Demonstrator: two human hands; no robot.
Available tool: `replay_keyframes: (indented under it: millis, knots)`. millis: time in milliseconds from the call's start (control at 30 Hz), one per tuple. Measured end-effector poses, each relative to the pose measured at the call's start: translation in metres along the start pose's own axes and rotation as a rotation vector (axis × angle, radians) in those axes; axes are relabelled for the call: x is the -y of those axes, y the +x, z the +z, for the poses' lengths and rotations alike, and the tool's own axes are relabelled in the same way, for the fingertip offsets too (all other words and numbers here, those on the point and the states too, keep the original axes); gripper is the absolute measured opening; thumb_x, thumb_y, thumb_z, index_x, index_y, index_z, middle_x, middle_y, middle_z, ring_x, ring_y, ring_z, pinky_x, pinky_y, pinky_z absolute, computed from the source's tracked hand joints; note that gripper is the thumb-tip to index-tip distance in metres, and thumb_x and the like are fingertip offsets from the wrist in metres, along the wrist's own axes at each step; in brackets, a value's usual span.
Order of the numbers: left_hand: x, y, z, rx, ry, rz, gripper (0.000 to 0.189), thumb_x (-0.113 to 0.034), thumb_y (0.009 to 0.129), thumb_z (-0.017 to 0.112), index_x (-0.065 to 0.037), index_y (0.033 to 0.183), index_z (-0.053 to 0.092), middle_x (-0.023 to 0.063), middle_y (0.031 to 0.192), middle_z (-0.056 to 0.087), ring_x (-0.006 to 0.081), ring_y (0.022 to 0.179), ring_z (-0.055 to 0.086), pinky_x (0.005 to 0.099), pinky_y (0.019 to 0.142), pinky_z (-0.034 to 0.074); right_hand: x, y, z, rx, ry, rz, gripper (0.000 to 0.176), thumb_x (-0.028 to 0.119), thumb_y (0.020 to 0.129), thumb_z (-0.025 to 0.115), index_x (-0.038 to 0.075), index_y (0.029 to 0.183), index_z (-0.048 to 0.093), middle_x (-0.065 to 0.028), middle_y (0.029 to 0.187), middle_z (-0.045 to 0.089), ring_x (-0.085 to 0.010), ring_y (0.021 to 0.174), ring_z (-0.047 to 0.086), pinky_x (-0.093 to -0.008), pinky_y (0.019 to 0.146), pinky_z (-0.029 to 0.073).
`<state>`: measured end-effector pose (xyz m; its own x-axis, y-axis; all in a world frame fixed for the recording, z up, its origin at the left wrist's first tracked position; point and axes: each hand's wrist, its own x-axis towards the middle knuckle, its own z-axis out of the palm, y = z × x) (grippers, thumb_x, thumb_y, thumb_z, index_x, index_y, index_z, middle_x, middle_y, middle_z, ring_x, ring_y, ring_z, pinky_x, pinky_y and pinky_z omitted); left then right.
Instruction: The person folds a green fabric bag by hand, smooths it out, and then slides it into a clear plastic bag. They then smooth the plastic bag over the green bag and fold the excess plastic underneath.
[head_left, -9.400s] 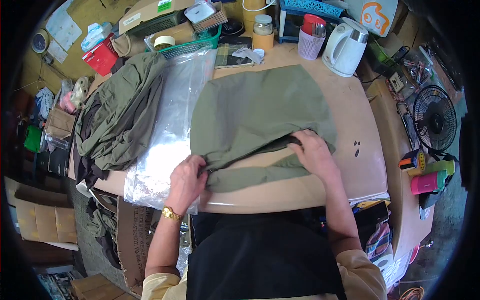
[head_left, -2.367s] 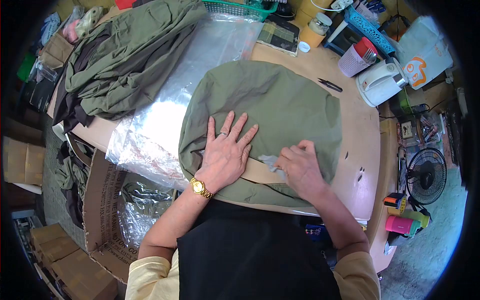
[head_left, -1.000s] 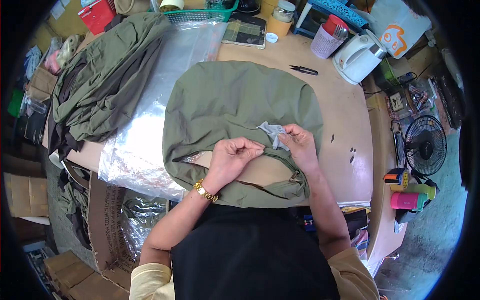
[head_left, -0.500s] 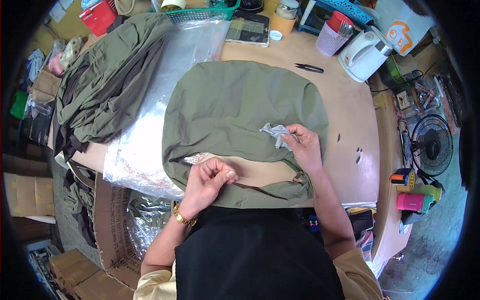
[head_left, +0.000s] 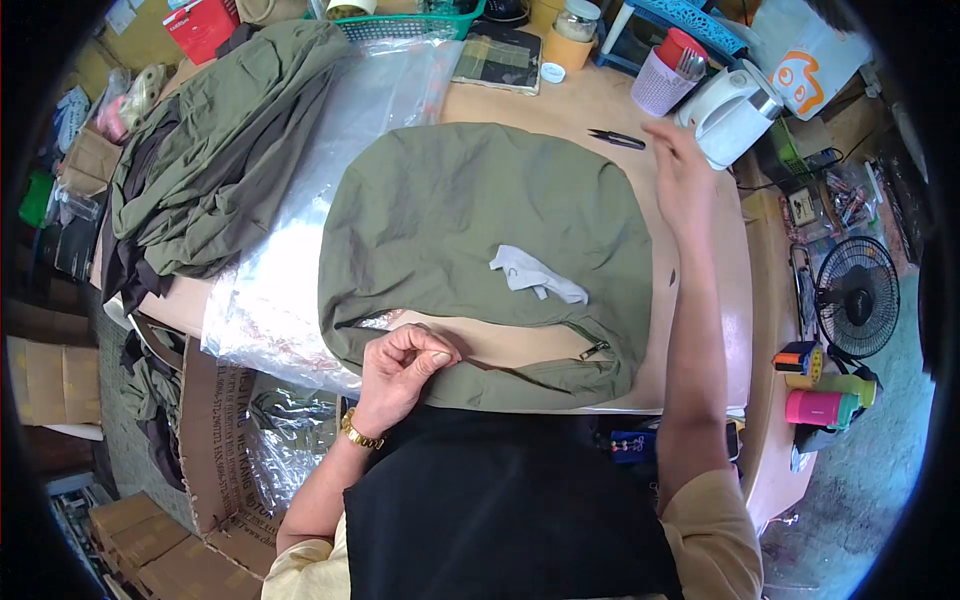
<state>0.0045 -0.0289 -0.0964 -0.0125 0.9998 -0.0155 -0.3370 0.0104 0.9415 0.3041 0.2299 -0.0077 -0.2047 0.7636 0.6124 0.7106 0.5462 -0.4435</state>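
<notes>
A rounded olive-green fabric cover [head_left: 480, 205] lies flat on the table, its long zipped opening facing me. At the opening's right end sits a metal zipper pull [head_left: 594, 350]. My left hand [head_left: 400, 372] is pinched closed over the left part of the opening; whatever lies between its fingertips is too small to make out. A crumpled light-grey scrap of cloth [head_left: 537, 275] rests on the cover. Beyond the cover's right side, my right hand [head_left: 686, 185] is stretched out with nothing in it, slightly blurred. Its fingertips are just right of the black thread snips [head_left: 617, 139].
A white electric kettle [head_left: 730, 115] and a lilac cup [head_left: 664, 85] stand at the back right. Green garments [head_left: 230, 140] are heaped at the left on clear plastic sheeting [head_left: 270, 270]. An open cardboard box [head_left: 215, 430] is below the table's left edge.
My right hand has let go of the grey cloth scrap, leaving it on the cover, and moved up and right beside the snips. My left hand stays pinched at nearly the same spot.
</notes>
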Motion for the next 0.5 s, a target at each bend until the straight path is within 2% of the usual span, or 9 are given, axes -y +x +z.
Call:
replay_keyframes:
  millis: [33, 100, 167, 233, 300, 333, 400, 467, 500]
  knots:
    - [0.003, -0.001, -0.001, 0.016, 0.018, 0.022, 0.015, -0.012, 0.092, 0.073, 0.0, 0.087, 0.066, 0.01, 0.088, 0.069, 0.0163, 0.081, 0.065, 0.0302, 0.078, 0.052, -0.043, 0.011, 0.022, 0.015, -0.169, -0.166, 0.025, 0.007, 0.093, 0.062, 0.002, 0.117, 0.066, -0.0154, 0.122, 0.067, -0.0284, 0.114, 0.063, -0.0379, 0.098, 0.05]
    - [0.004, -0.003, -0.001, 0.017, 0.033, 0.054, 0.015, -0.011, 0.092, 0.074, 0.001, 0.087, 0.066, 0.0101, 0.087, 0.07, 0.0161, 0.081, 0.065, 0.0302, 0.078, 0.052, -0.122, 0.006, 0.078, 0.071, -0.241, -0.221, 0.027, 0.01, 0.093, 0.062, 0.003, 0.118, 0.066, -0.0181, 0.12, 0.066, -0.0339, 0.111, 0.063, -0.042, 0.095, 0.05]
    - [0.001, -0.004, -0.003, 0.083, 0.137, 0.097, 0.009, -0.005, 0.092, 0.072, 0.003, 0.09, 0.069, 0.0071, 0.089, 0.071, 0.0124, 0.084, 0.066, 0.0265, 0.079, 0.052, -0.138, 0.01, 0.095, 0.13, -0.303, -0.284, 0.029, 0.013, 0.092, 0.063, 0.003, 0.119, 0.065, -0.0209, 0.119, 0.065, -0.0394, 0.107, 0.063, -0.046, 0.092, 0.05]
    - [-0.001, -0.004, -0.004, 0.088, 0.159, 0.081, 0.009, -0.006, 0.092, 0.072, 0.003, 0.089, 0.069, 0.0071, 0.089, 0.071, 0.0123, 0.084, 0.066, 0.0265, 0.078, 0.052, -0.134, 0.016, 0.095, 0.236, -0.441, -0.009, 0.032, 0.017, 0.093, 0.063, 0.005, 0.123, 0.063, -0.0211, 0.115, 0.065, -0.0396, 0.109, 0.062, -0.0456, 0.091, 0.051]
    - [-0.003, -0.004, -0.004, 0.118, 0.157, 0.056, 0.009, -0.006, 0.092, 0.072, 0.002, 0.089, 0.069, 0.0069, 0.09, 0.072, 0.0118, 0.084, 0.065, 0.0269, 0.078, 0.052, -0.137, 0.017, 0.089, 0.192, -0.433, -0.058, 0.029, 0.014, 0.094, 0.061, 0.005, 0.121, 0.064, -0.0177, 0.109, 0.065, -0.0334, 0.1, 0.062, -0.0437, 0.087, 0.051]
    - [-0.003, -0.004, -0.004, 0.109, 0.153, 0.058, 0.009, -0.006, 0.092, 0.072, 0.002, 0.089, 0.069, 0.0069, 0.09, 0.072, 0.0118, 0.084, 0.065, 0.0269, 0.078, 0.052, -0.128, 0.02, 0.084, 0.13, -0.431, -0.096, 0.025, 0.011, 0.095, 0.06, 0.006, 0.12, 0.065, -0.0143, 0.103, 0.065, -0.0272, 0.092, 0.063, -0.0417, 0.083, 0.05]
    - [-0.001, -0.003, -0.004, 0.13, 0.105, 0.072, 0.009, -0.006, 0.093, 0.071, 0.002, 0.089, 0.069, 0.0067, 0.09, 0.072, 0.0111, 0.084, 0.065, 0.0268, 0.077, 0.053, -0.086, 0.032, 0.054, 0.286, 0.267, 0.389, 0.028, 0.011, 0.096, 0.059, 0.005, 0.122, 0.065, -0.0071, 0.098, 0.063, -0.016, 0.083, 0.058, -0.0337, 0.076, 0.048]
    - [0.0, -0.002, -0.005, 0.129, 0.113, 0.068, 0.009, -0.006, 0.093, 0.071, 0.002, 0.089, 0.069, 0.0065, 0.09, 0.072, 0.011, 0.084, 0.065, 0.0266, 0.077, 0.052, 0.014, 0.007, 0.019, 0.438, 0.416, 0.171, 0.034, 0.012, 0.096, 0.058, 0.006, 0.129, 0.064, -0.0096, 0.111, 0.068, -0.0211, 0.107, 0.062, -0.0333, 0.092, 0.049]
    - [0.001, -0.002, -0.006, 0.134, 0.128, 0.066, 0.009, -0.006, 0.094, 0.07, 0.002, 0.09, 0.069, 0.0063, 0.091, 0.072, 0.0108, 0.085, 0.065, 0.0264, 0.077, 0.052, 0.054, -0.007, -0.004, 0.647, 0.406, 0.078, 0.039, 0.007, 0.094, 0.059, 0.008, 0.133, 0.063, -0.0104, 0.117, 0.068, -0.0218, 0.107, 0.062, -0.0325, 0.093, 0.048]
